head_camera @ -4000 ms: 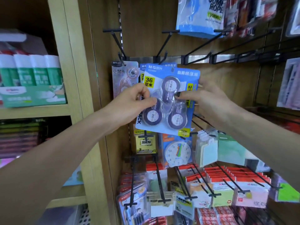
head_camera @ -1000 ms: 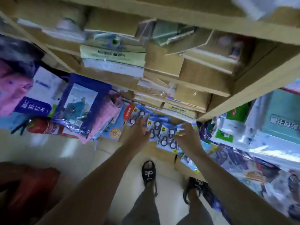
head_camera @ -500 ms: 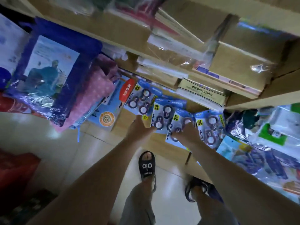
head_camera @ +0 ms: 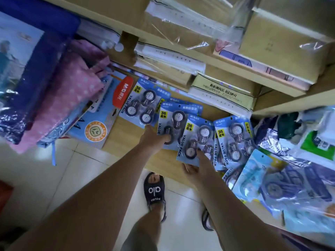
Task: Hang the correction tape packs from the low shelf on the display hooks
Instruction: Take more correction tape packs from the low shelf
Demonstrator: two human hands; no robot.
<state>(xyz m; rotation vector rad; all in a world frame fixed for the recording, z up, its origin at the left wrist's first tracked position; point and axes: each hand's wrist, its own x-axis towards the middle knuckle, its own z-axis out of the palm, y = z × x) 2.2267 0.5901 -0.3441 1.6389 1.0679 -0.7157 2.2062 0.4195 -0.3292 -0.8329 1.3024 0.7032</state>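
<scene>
Fingers (head_camera: 200,156) on pack (head_camera: 194,140) edge

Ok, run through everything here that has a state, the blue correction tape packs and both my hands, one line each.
Blue correction tape pack nearest the right hand: lifted at its lower edge, pinched by the right hand.
Blue pack behind it: lying on the low wooden shelf, left hand on it.
Leftmost blue pack: lying flat, untouched.
Rightmost blue pack: lying tilted, untouched.
Left hand: fingers curled onto the pack.
Right hand: pinching.
</scene>
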